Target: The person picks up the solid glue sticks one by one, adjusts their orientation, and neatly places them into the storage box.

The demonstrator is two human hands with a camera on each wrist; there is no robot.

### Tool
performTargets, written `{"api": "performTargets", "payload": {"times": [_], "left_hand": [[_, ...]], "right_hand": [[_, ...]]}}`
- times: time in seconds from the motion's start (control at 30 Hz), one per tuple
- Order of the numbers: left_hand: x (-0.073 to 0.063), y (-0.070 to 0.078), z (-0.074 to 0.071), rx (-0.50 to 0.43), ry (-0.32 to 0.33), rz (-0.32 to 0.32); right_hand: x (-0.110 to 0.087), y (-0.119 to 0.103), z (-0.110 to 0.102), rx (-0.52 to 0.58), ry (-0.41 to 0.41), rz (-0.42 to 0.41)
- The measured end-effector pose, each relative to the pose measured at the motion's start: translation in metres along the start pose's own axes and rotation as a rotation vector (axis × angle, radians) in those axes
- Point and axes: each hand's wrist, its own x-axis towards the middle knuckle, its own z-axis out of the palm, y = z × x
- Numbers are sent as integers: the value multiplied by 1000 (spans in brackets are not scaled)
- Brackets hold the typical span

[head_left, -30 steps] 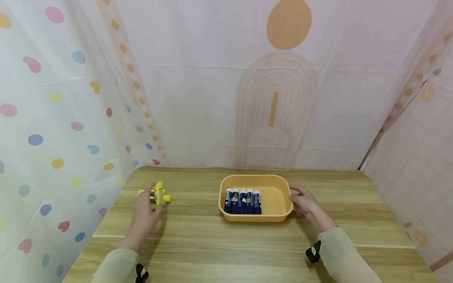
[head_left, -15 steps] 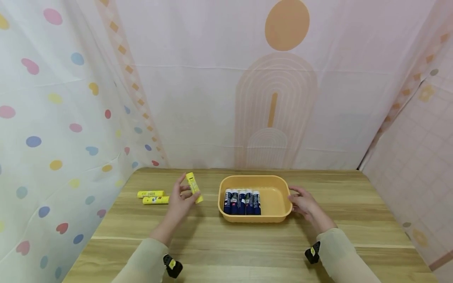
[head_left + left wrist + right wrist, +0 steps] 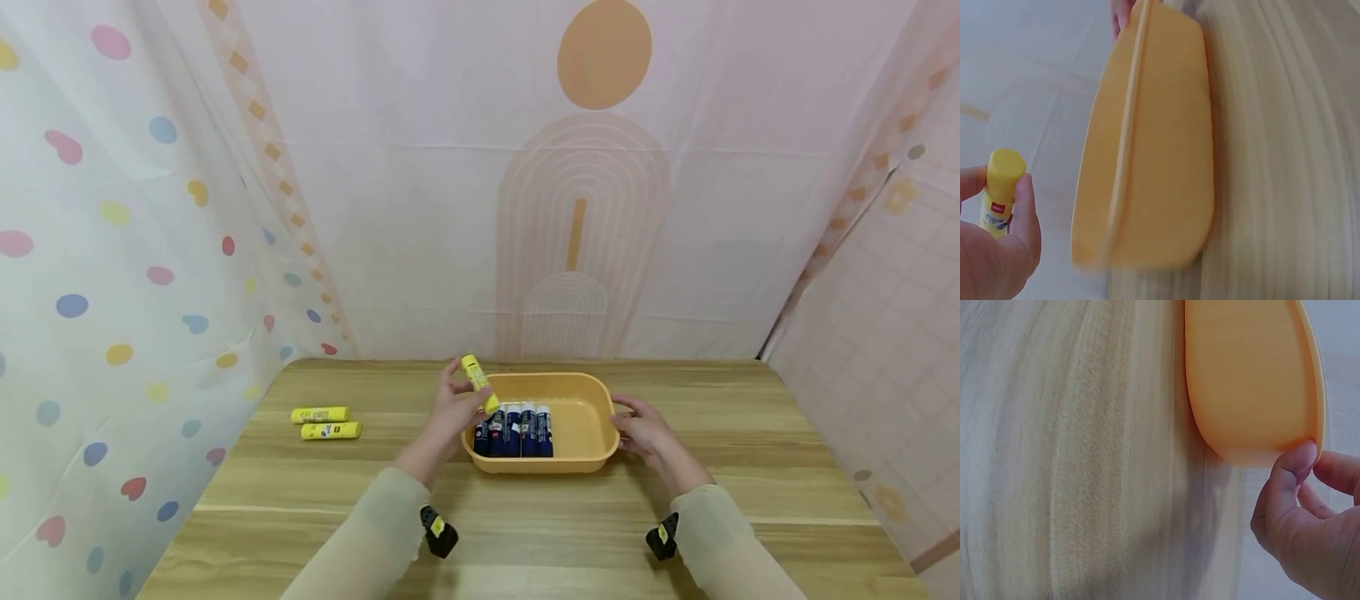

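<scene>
My left hand (image 3: 448,408) pinches a yellow glue stick (image 3: 480,384) between thumb and fingers, tilted over the left end of an orange plastic tray (image 3: 577,464). In the left wrist view, the glue stick (image 3: 999,194) shows its rounded yellow end and a small red label. At the tray's right end, my right hand (image 3: 647,431) holds the rim, thumb on one side and fingers on the other, as the right wrist view shows with the hand (image 3: 1310,519) at the tray's corner. Several dark blue glue sticks (image 3: 513,433) with white caps lie side by side in the tray's left half.
Two more yellow glue sticks, one behind (image 3: 320,414) and one in front (image 3: 331,431), lie on the left of the wooden table (image 3: 555,533). A patterned curtain (image 3: 405,208) hangs behind the table and along both sides.
My left hand has lifted the yellow glue stick away from the other two and carried it right to the tray. My right hand stays at the tray's right rim.
</scene>
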Motion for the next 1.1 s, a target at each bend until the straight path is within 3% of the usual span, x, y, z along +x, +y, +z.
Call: {"api": "performTargets", "payload": {"times": [0.13, 0.37, 0.53, 0.63, 0.7, 0.9, 1.1], "left_hand": [[-1, 0, 25, 32, -12, 63], [-4, -12, 54, 348, -78, 419], [-10, -24, 71, 491, -165, 542], [-12, -31, 81, 552, -198, 544], [-12, -35, 87, 602, -202, 508], [-11, -43, 101, 746, -142, 359], [-10, -45, 108, 880, -92, 270]], "right_hand": [[0, 0, 1, 4, -4, 5], [0, 0, 2, 18, -12, -2], [0, 1, 3, 26, -21, -14], [1, 1, 3, 25, -25, -15], [1, 1, 3, 27, -22, -12], [1, 2, 3, 35, -25, -7], [0, 1, 2, 31, -36, -12]]}}
